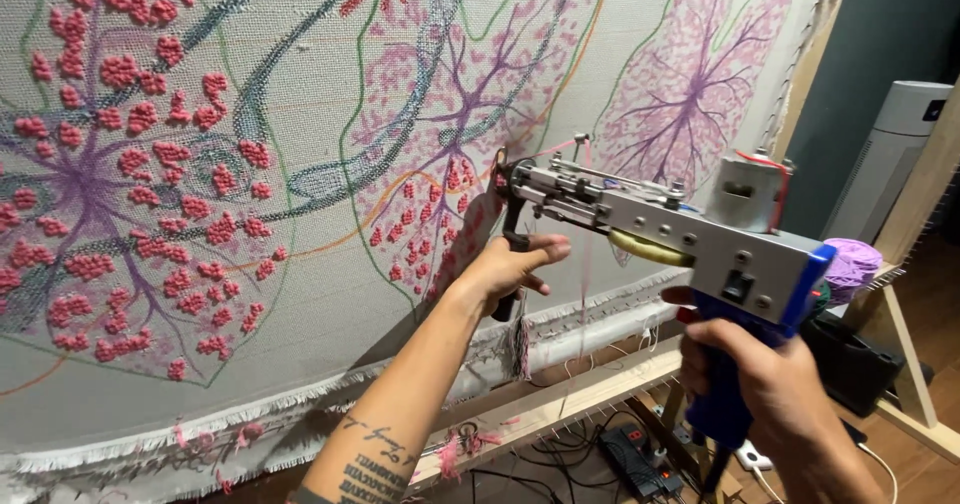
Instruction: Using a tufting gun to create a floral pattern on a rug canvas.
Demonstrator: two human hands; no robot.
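Far left: stretched backing cloth [300,294] on wooden frame [600,389], leaf outlines drawn, pink tufted clusters [150,164] filling leftmost leaf.

Centre: left hand [508,269] closed around black front handle [512,239] of tufting gun [660,229], thumb over top. Needle end pressed against cloth at partly filled middle leaf [440,184]. Pink yarn [586,224] hanging down from front guide.

Right: right hand [765,379] wrapped tight around blue rear grip [725,404], index finger near trigger area. Purple yarn ball [852,264] behind gun.

Orientation: gun's long axis runs from lower right (grip) to upper left (needle), nose pointing into cloth, body tilted slightly upward toward nose.

Judgement for clean tufting: hold nose square and firm against cloth, steady even pressure from both hands, keep travel inside drawn outline, yarn feed slack and untangled.
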